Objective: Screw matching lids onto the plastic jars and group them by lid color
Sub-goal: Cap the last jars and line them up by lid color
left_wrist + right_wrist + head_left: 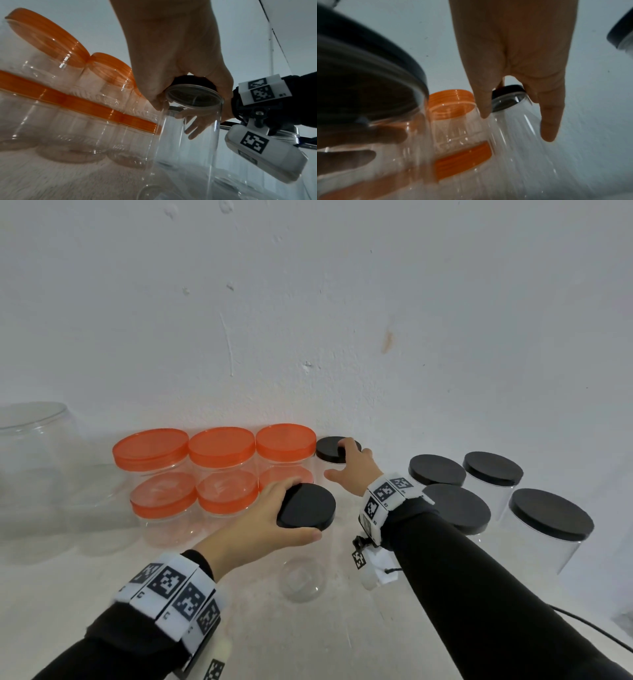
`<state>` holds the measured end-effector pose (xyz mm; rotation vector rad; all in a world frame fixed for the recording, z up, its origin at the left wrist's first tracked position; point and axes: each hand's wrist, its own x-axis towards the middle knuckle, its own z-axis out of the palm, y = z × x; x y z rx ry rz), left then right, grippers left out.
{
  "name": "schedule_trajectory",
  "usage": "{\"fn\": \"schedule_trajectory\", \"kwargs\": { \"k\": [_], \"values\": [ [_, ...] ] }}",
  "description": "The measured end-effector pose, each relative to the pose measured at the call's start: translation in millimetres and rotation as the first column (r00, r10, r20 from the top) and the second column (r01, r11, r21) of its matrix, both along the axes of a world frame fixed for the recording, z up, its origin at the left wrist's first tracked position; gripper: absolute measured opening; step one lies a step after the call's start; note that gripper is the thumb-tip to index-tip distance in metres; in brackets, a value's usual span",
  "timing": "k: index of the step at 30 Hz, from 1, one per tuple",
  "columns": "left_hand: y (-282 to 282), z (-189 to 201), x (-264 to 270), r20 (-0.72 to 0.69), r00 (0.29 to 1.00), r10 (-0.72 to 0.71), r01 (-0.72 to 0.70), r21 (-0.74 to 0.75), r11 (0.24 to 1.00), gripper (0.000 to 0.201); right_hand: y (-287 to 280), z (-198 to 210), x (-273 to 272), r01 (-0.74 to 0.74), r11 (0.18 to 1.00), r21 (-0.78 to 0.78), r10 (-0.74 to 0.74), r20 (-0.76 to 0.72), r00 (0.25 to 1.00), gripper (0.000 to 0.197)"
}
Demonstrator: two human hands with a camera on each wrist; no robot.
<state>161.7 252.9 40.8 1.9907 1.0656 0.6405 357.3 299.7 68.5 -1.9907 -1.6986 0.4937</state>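
Jars with orange lids [219, 453] stand in two rows of three at the back left of the bench [308, 638], against the white wall [308, 302], touching one another. Left hand [253, 522] grips a black lid [306, 507] by its rim, thumb at the near edge, fingers curled round the far side; lid sits on top of a clear jar [301, 577] at bench centre, just right of the front orange row. Left wrist view shows that lid over the jar's open mouth [193, 96]; whether it is threaded on cannot be told. Right hand [352, 467] reaches to the back, fingers bent over the top of a smaller black-lidded jar [330, 448] standing by the wall, just right of the back orange row; thumb spread apart to the left. Right wrist view shows fingers [551, 121] hanging down beside that jar's clear wall. Four black-lidded jars [493, 469] are clustered at the right, well apart from the orange group. Large clear lidless jar [34, 440] at far left. Both wrists wear marker bands [171, 594].
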Motion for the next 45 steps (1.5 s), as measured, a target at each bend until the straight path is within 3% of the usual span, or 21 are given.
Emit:
{"fn": "schedule_trajectory", "kwargs": {
  "k": [11, 19, 30, 32, 35, 38, 45],
  "values": [
    [-7, 2, 2, -0.032, 0.997, 0.07, -0.071, -0.018, 0.997, 0.081, 17, -28, -8, 0.075, 0.983, 0.167, -0.055, -0.117, 0.992, 0.049],
    [-9, 5, 3, -0.031, 0.996, 0.082, -0.083, -0.036, 0.996, 0.083, 12, -24, -2, 0.045, 0.984, 0.171, -0.025, -0.116, 0.993, 0.055],
    [-9, 4, 2, 0.019, 0.998, 0.058, -0.058, -0.008, 0.998, 0.075, -81, 16, 28, 0.022, 0.873, 0.487, 0.046, -0.126, 0.991, 0.047],
    [-9, 4, 3, 0.039, 0.998, 0.058, -0.058, 0.0, 0.998, 0.068, -104, 17, 48, 0.046, 0.885, 0.464, -0.01, -0.08, 0.997, 0.048],
    [-8, 4, 4, 0.053, 0.997, 0.051, -0.052, 0.022, 0.998, 0.063, -127, 11, 75, 0.117, 0.961, 0.249, -0.126, 0.022, 0.992, 0.06],
    [-8, 3, 6, 0.039, 0.997, 0.072, -0.074, 0.051, 0.996, 0.066, -136, 0, 89, 0.185, 0.976, 0.113, -0.196, 0.093, 0.976, 0.071],
    [-5, -4, 6, 0.059, 0.993, 0.103, -0.108, 0.08, 0.991, 0.067, -136, -8, 90, 0.161, 0.968, 0.192, -0.157, -0.038, 0.987, 0.079]
  ]
}}
